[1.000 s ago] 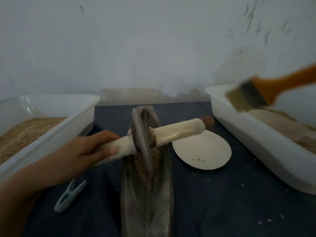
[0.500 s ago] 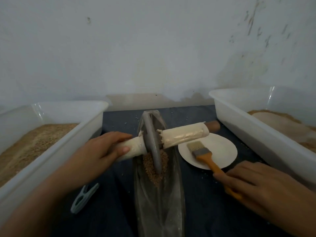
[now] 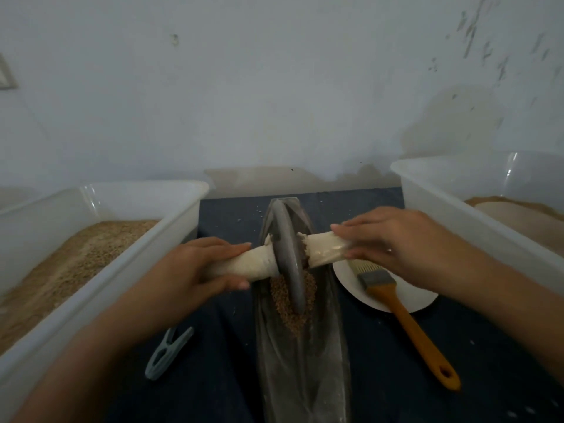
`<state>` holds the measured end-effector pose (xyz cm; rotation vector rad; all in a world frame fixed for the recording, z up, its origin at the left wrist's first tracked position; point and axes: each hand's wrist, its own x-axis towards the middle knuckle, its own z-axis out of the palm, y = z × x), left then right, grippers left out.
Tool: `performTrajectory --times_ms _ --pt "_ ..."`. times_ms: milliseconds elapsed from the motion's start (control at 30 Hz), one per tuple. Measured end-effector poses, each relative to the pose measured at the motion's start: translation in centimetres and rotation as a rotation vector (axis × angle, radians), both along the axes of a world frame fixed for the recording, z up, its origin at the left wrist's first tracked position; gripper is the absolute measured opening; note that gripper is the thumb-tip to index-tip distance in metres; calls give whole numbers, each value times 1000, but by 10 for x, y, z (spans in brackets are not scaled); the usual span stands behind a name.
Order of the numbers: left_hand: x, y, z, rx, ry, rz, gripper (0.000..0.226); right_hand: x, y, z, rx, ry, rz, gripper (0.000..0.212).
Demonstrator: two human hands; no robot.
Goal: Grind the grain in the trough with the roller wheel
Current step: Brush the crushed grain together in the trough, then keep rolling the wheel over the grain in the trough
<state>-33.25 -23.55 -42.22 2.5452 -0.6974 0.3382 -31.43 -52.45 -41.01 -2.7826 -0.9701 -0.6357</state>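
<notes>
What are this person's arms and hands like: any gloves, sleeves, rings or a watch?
The left hand and the right hand are bare, with no gloves. Both forearms are uncovered as far as the picture shows, so no sleeve is in view. No ring, watch or bracelet shows. The fingernails look short and unpainted.

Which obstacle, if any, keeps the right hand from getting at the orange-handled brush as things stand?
Probably none: the brush lies uncovered just below the right hand, bristles on the white plate. But that hand grips the roller handle and must let go.
</notes>
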Motion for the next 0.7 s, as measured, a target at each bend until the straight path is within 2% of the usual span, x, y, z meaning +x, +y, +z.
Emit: performTrajectory --times_ms 133,300,400,533,667,700 --pt "6 3 -6 6 -24 4 53 9 -1 -13 114 37 12 45" --pt "30 -5 -17 80 -196 143 47 33 9 -20 140 9 -42 43" --pt "35 -8 -18 81 -221 165 47 39 12 -15 120 10 -77 44" --pt "20 -3 -8 24 -86 80 43 19 8 -2 -81 131 -103 38" --pt "-4 8 9 -18 183 -71 41 -9 7 23 -245 301 -22 12" --pt "-9 11 12 -45 248 -124 42 -15 8 28 -254 350 4 11"
